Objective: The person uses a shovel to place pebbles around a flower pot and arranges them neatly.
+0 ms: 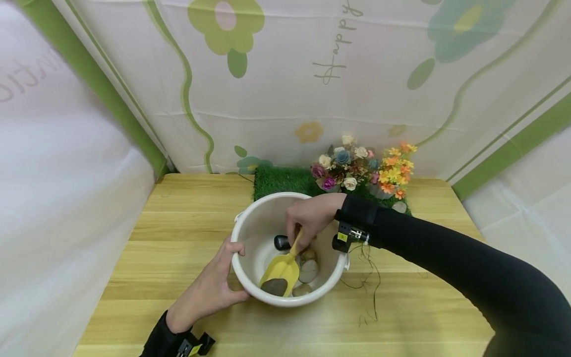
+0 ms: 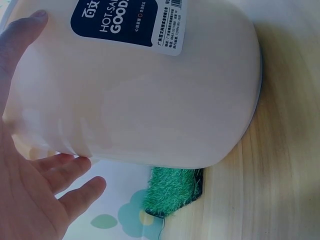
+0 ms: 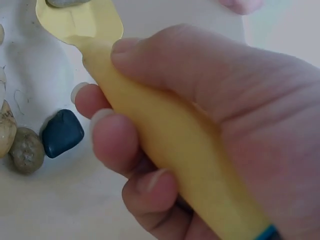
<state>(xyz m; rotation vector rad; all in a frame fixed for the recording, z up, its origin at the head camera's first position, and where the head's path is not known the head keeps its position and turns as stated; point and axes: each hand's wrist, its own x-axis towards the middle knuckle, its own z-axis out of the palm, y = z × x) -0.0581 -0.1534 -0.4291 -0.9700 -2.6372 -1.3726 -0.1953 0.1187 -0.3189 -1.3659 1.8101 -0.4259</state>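
Note:
Inside a white bucket (image 1: 250, 233), my right hand (image 1: 310, 218) grips the yellow handle of a small plastic shovel (image 1: 282, 267). A dark grey-brown stone (image 1: 274, 286) lies on the shovel's blade. Beside the blade are a pale stone (image 1: 308, 271), tan stones (image 1: 302, 290) and a black stone (image 1: 281, 242). In the right wrist view, fingers and thumb wrap the handle (image 3: 170, 135). My left hand (image 1: 218, 280) holds the bucket's left side, a finger hooked over the rim. The left wrist view shows the bucket's outer wall (image 2: 140, 105), fingers spread against it.
Behind the bucket lies a green artificial-grass mat (image 1: 278, 178) bearing mixed artificial flowers (image 1: 343, 166) and orange-yellow flowers (image 1: 392, 171). Thin dark strands (image 1: 374, 287) lie on the wooden table (image 1: 178, 238) at right. Patterned fabric (image 1: 276, 99) hangs behind it.

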